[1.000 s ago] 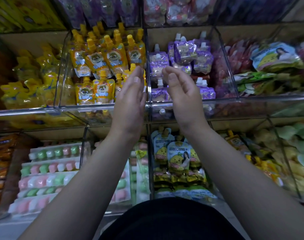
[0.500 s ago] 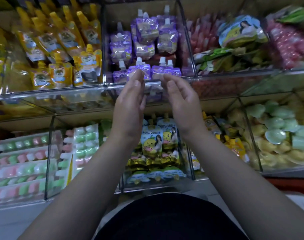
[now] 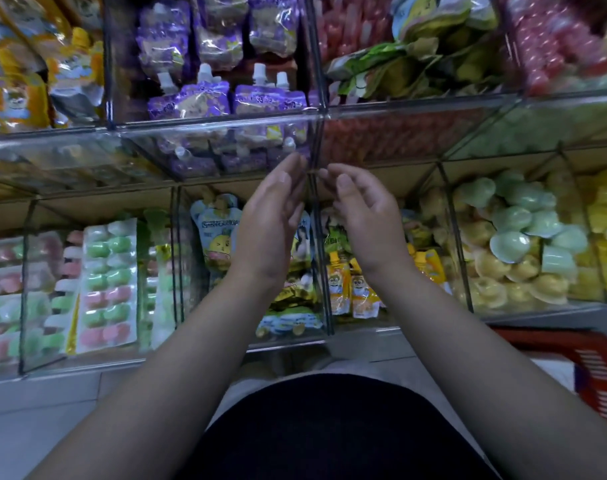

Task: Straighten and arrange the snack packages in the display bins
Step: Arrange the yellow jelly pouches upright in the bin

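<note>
My left hand and my right hand hang side by side in front of the clear acrylic bins, palms turned toward each other, fingers relaxed and holding nothing. Their fingertips reach the lower edge of the upper bin that holds purple spouted pouches. Behind my hands, the lower bin holds light-blue lemon drink pouches, partly hidden by my left hand. Small orange pouches stand in the bin below my right wrist.
Yellow-orange spouted pouches fill the upper left bin. Green and pink jelly-cup trays sit lower left; green and yellow jelly cups lower right. Green snack bags lie upper right. A red basket stands on the floor at right.
My view has swung right and down along the bins. Both hands have dropped from the purple-pouch bin's front to its lower edge and stay empty.
</note>
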A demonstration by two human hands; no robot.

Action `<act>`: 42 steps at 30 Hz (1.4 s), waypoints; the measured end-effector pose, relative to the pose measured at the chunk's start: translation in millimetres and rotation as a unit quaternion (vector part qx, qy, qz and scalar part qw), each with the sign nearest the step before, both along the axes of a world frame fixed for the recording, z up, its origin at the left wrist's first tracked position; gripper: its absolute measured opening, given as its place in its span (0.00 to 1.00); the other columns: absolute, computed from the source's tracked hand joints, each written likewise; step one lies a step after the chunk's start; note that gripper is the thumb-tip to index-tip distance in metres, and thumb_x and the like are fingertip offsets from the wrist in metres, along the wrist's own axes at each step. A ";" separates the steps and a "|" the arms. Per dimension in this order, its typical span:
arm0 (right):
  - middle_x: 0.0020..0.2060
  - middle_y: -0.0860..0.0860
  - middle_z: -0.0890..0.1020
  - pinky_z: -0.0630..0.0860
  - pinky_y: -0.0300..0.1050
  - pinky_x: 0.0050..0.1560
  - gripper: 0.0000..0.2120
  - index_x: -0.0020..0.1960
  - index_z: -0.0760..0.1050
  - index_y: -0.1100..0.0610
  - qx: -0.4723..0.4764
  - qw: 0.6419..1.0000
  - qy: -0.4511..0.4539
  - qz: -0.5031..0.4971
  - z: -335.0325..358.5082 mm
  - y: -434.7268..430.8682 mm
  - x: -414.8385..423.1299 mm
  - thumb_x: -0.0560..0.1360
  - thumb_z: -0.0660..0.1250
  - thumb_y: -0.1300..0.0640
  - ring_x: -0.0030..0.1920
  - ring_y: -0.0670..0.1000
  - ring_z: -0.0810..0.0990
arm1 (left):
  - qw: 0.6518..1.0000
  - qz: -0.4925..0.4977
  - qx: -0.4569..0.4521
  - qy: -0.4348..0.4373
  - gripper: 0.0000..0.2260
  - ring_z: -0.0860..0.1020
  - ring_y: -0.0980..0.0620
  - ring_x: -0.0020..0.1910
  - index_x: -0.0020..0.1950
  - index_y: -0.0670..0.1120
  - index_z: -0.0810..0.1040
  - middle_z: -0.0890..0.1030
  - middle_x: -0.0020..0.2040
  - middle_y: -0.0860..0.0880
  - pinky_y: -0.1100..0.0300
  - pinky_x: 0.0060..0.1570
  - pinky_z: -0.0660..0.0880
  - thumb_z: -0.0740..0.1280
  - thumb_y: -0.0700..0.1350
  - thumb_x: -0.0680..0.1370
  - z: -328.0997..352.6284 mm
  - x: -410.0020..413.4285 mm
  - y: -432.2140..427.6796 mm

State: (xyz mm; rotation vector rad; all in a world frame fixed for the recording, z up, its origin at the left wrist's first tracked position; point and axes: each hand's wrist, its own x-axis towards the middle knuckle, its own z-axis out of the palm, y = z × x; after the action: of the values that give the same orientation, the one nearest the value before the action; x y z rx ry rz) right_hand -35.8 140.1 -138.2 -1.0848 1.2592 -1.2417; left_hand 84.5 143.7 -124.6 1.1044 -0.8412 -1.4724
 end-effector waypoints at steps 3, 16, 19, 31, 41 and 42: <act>0.56 0.48 0.83 0.76 0.44 0.60 0.10 0.56 0.77 0.48 0.015 1.000 0.001 -0.008 -10.9 1.7 -12.3 0.78 0.61 0.49 0.59 0.43 0.80 | 1.000 0.001 0.017 0.012 0.16 0.73 0.59 0.67 0.71 0.49 0.70 0.77 0.64 0.56 0.62 0.65 0.68 0.52 0.45 0.85 -10.1 -12.0 2.3; 0.56 0.45 0.83 0.74 0.32 0.56 0.10 0.61 0.77 0.52 0.120 0.992 0.037 -0.029 -53.0 11.5 -44.0 0.83 0.60 0.55 0.57 0.38 0.79 | 0.992 -0.041 0.121 -0.018 0.18 0.73 0.63 0.66 0.74 0.51 0.69 0.75 0.68 0.58 0.59 0.71 0.64 0.52 0.49 0.85 -57.3 -42.1 11.6; 0.56 0.45 0.82 0.73 0.29 0.54 0.10 0.61 0.76 0.53 0.137 0.988 0.049 -0.045 -64.0 13.9 -52.5 0.83 0.60 0.55 0.57 0.38 0.79 | 0.988 -0.057 0.141 -0.029 0.18 0.71 0.62 0.68 0.73 0.53 0.70 0.75 0.67 0.59 0.55 0.72 0.63 0.52 0.50 0.84 -67.5 -48.6 13.9; 0.58 0.45 0.79 0.69 0.22 0.43 0.11 0.63 0.76 0.51 0.196 0.972 0.103 -0.081 -92.6 17.7 -75.0 0.82 0.60 0.54 0.56 0.39 0.76 | 0.974 -0.086 0.206 -0.020 0.19 0.70 0.59 0.69 0.75 0.51 0.67 0.74 0.69 0.58 0.57 0.70 0.64 0.54 0.50 0.85 -95.3 -72.6 9.2; 0.55 0.47 0.79 0.75 0.51 0.61 0.16 0.64 0.73 0.52 0.310 0.932 0.123 -0.143 -139.1 17.3 -98.2 0.78 0.66 0.50 0.55 0.47 0.78 | 0.940 -0.164 0.297 -0.039 0.20 0.68 0.56 0.70 0.74 0.50 0.66 0.72 0.68 0.55 0.54 0.71 0.60 0.55 0.54 0.84 -132.4 -98.4 10.6; 0.58 0.50 0.78 0.76 0.55 0.62 0.19 0.65 0.73 0.51 0.322 0.927 0.137 -0.138 -143.5 17.3 -98.8 0.75 0.67 0.48 0.57 0.51 0.78 | 0.937 -0.172 0.300 -0.042 0.19 0.68 0.56 0.69 0.74 0.50 0.67 0.72 0.68 0.55 0.53 0.71 0.60 0.54 0.54 0.84 -133.5 -98.5 10.8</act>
State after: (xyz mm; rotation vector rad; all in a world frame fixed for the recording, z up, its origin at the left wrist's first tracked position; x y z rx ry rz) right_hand -134.6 157.4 -281.7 -0.6163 1.9127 -0.7774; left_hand -14.0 154.4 -258.1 1.5300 -0.6774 -2.0698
